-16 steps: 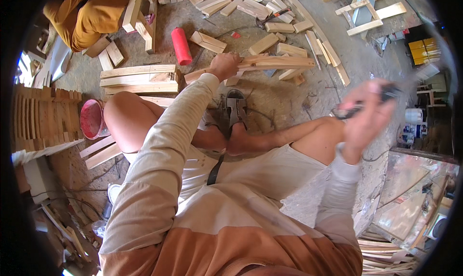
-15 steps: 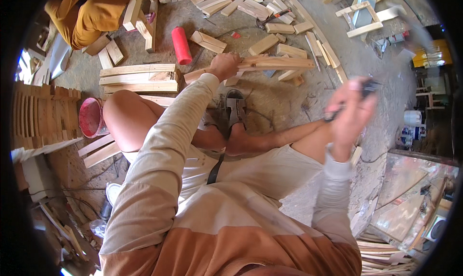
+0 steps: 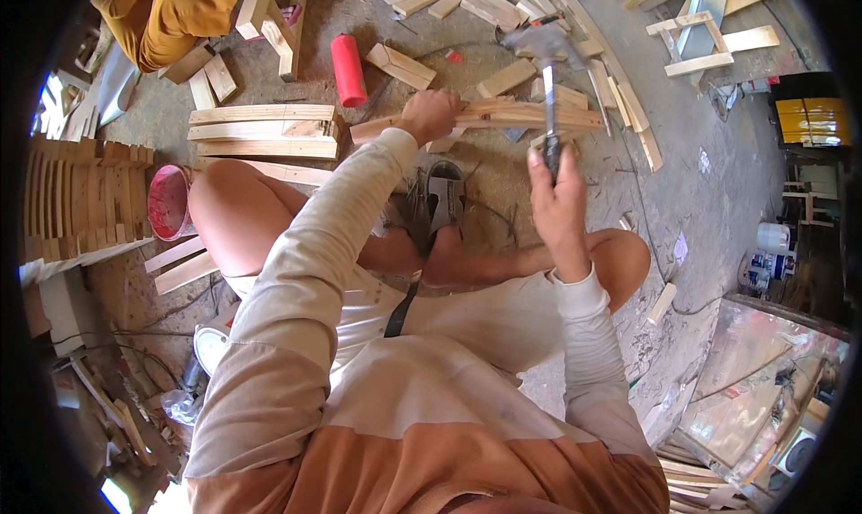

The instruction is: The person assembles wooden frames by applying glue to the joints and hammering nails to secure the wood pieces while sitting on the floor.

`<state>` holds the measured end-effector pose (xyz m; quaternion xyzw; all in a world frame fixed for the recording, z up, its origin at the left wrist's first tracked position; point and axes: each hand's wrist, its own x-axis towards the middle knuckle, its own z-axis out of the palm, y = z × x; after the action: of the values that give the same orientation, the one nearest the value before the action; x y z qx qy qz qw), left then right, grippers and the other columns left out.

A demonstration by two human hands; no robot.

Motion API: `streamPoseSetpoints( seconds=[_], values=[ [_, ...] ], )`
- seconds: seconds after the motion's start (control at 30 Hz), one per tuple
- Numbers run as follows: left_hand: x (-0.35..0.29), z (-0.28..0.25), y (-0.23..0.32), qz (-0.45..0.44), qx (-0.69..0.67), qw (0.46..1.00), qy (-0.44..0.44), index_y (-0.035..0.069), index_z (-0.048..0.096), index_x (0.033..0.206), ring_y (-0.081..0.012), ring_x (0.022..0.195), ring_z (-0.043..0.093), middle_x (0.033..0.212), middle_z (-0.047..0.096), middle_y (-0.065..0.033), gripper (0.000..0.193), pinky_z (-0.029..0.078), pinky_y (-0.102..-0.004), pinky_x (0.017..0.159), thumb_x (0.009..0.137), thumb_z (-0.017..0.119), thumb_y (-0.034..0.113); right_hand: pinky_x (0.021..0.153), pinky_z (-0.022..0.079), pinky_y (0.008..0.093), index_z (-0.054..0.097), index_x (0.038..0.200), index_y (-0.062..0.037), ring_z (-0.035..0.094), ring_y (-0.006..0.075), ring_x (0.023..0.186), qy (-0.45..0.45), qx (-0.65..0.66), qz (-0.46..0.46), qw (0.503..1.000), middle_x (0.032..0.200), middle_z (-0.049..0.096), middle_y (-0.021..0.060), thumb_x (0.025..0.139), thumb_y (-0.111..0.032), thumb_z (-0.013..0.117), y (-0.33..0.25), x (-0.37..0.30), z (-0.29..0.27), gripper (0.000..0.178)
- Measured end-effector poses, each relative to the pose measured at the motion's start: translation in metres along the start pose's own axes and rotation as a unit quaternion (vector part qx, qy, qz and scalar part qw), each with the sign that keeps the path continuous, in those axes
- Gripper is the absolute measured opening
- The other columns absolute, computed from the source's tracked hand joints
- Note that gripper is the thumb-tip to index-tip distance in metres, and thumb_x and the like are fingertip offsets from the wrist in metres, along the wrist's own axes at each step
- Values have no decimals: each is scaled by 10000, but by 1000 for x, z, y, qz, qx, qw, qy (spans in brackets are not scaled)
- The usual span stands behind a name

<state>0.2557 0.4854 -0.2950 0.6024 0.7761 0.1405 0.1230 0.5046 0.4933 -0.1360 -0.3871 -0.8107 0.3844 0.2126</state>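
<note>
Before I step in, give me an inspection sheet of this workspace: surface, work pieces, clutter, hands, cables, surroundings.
Surface: grey floor, littered with wood offcuts.
Work pieces: wooden strips in front of the feet; hammer raised in front of them in the view, its head motion-blurred. Contact cannot be judged.
Clutter: loose wood blocks, a red cylinder and a red bucket.
Hands: left hand grips the strips; right hand grips the hammer.
Cables: thin dark cords at left; their ends cannot be traced.
Surroundings: another person in mustard trousers at upper left; stacked boards at left.
</note>
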Motion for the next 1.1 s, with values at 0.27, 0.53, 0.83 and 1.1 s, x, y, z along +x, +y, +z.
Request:
streamPoseSetpoints(
  seconds=[0.27, 0.53, 0.83, 1.1],
  values=[
    [8, -2, 9, 0, -3, 1000, 10, 29, 627, 1054, -389, 950, 688, 1037, 687, -195, 279, 557, -484, 819, 806, 640, 156, 621, 445, 474, 502, 959, 2, 455, 461, 632, -57, -120, -75, 988, 717, 580, 222, 986, -288, 616, 85, 9, 13, 312],
    [-8, 9, 2, 15, 44, 998, 37, 75, 689, 1068, -350, 858, 713, 935, 714, -164, 234, 572, -457, 741, 867, 605, 160, 617, 444, 475, 501, 933, 7, 507, 431, 620, 64, 126, -50, 989, 698, 556, 243, 1017, -308, 575, -31, -1, -21, 334],
    [7, -1, 8, 18, -7, 998, -59, 16, 583, 1123, -377, 929, 687, 1030, 688, -196, 381, 545, -486, 795, 815, 686, 216, 579, 422, 376, 537, 902, -21, 509, 211, 631, 40, -77, -123, 989, 680, 532, 114, 1005, -349, 602, -12, 21, -50, 350],
    [20, 5, -41, 65, -66, 982, -164, 99, 649, 1204, -361, 924, 686, 1009, 709, -177, 553, 535, -469, 836, 681, 753, 245, 629, 470, 364, 504, 865, -80, 509, 198, 617, 55, 241, -362, 899, 723, 487, 56, 1017, -268, 434, -149, 46, -207, 251]
  ],
)
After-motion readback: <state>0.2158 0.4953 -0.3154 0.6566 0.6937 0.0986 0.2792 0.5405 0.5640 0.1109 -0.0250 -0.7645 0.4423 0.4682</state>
